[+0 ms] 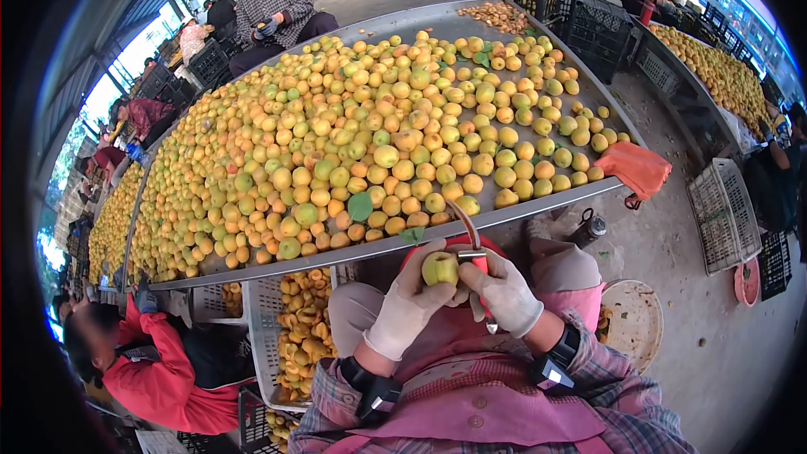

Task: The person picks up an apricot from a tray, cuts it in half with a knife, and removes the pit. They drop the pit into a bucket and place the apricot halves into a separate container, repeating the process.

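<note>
Low in front of my lap, my left hand [405,303], in a white glove, is closed around a yellow-green apricot [440,270]. A groove or cut line seems to run down the fruit. Beside it, my right hand [509,296], gloved too, grips a curved knife [479,264] with a red handle. Its hooked blade points up and leans left, towards the table edge. The right fingertips come close to the fruit; whether they touch it is hard to see. Just beyond both hands, a large pile of apricots [319,164] covers the metal-rimmed table [538,203].
At my left stands a white crate [266,345] of split apricots, near a person in red [172,370]. An orange cloth [636,170] hangs over the table's right corner. A bottle [592,229], a round tub [639,319] and a white basket [727,214] are on the floor at right.
</note>
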A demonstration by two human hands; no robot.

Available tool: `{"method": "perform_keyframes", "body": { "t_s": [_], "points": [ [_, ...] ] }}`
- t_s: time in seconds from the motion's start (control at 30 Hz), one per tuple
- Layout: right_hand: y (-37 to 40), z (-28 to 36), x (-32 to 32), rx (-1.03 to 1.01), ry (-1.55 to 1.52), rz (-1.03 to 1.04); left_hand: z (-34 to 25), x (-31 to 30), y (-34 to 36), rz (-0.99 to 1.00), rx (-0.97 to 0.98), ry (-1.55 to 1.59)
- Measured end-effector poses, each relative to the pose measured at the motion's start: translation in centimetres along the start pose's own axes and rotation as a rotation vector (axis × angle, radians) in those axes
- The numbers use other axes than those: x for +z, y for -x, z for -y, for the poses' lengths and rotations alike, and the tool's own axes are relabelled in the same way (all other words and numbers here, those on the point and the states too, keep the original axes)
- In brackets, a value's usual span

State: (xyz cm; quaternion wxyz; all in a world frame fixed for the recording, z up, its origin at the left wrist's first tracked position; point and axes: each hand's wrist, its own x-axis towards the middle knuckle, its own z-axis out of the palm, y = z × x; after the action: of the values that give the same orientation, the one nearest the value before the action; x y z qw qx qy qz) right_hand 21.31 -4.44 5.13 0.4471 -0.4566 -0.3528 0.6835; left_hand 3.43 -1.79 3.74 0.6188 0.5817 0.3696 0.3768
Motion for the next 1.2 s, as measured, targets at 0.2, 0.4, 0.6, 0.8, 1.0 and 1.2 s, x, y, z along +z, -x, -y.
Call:
{"method": "perform_keyframes", "body": {
  "t_s": [0.2,0.4,0.6,0.8,1.0,1.2],
  "points": [
    [0.0,-0.6,-0.8,-0.089,-0.057,-0.054,-0.2,-0.1,0.4,0.032,-0.26,0.795],
    [-0.2,-0.5,-0.7,-0.092,-0.024,-0.047,0.5,-0.6,0.4,0.107,-0.206,0.826],
    [0.1,1.9,-0.9,-0.385,-0.123,-0.198,-0.7,-0.5,0.9,0.191,-0.048,0.048],
    [1.8,6.4,1.5,-0.623,-0.417,-0.155,-0.7,0.3,0.8,0.317,-0.142,0.418],
    [3.3,6.1,3.3,-0.733,-0.385,-0.081,-0.9,0.4,1.1,0.426,-0.172,0.49],
    [3.3,6.7,3.3,-0.812,-0.102,-0.048,-1.9,0.9,1.9,0.398,-0.18,0.523]
  ]
}}
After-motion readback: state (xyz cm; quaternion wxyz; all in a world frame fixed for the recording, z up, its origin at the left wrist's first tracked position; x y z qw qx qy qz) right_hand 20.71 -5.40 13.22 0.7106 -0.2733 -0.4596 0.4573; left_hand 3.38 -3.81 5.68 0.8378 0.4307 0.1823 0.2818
